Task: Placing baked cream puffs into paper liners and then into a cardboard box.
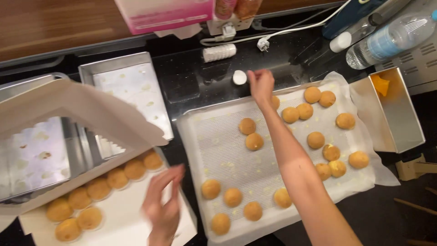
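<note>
Right now the right hand [260, 84] reaches across the tray [195, 136], fingers curled just beside the white paper cup [239, 77] on the bench beyond its far edge, while the left hand [163, 202], fingers spread and empty, hovers over the pastry box [123, 214].

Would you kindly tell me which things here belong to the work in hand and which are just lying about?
In use:
right hand reaching at the white paper cup
left hand over the white box of golden pastries
lined tray of pastries

Lying about:
water bottle
pink carton
white plug
empty steel pans
</note>
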